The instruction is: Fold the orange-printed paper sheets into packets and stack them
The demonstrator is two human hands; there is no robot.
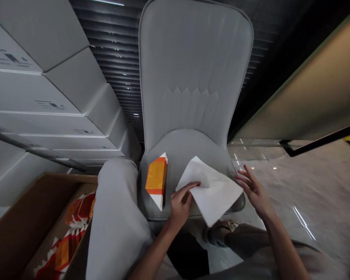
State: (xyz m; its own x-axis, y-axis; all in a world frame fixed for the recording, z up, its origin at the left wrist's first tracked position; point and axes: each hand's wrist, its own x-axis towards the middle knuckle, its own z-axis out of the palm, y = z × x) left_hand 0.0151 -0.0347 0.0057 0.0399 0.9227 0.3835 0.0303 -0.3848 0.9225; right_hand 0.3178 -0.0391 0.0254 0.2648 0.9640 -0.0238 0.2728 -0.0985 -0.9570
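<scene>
A sheet of white paper (212, 188) with a fold or crease near its middle lies tilted over the seat of a grey chair (189, 147). My left hand (181, 202) pinches the sheet at its left side, thumb and fingers close together. At the paper's right corner is my right hand (255, 192), its fingers stretched out and apart; whether a fingertip touches the corner I cannot tell. On the seat to the left rests a stack of folded orange, red and white paper pieces (156, 179) with pointed ends.
An open cardboard box (43, 182) at lower left holds several more orange and white folded pieces (67, 249). White boxes (70, 77) are stacked at the left. My knee (116, 194) stands beside the seat. A dark-framed panel (309, 93) stands at the right.
</scene>
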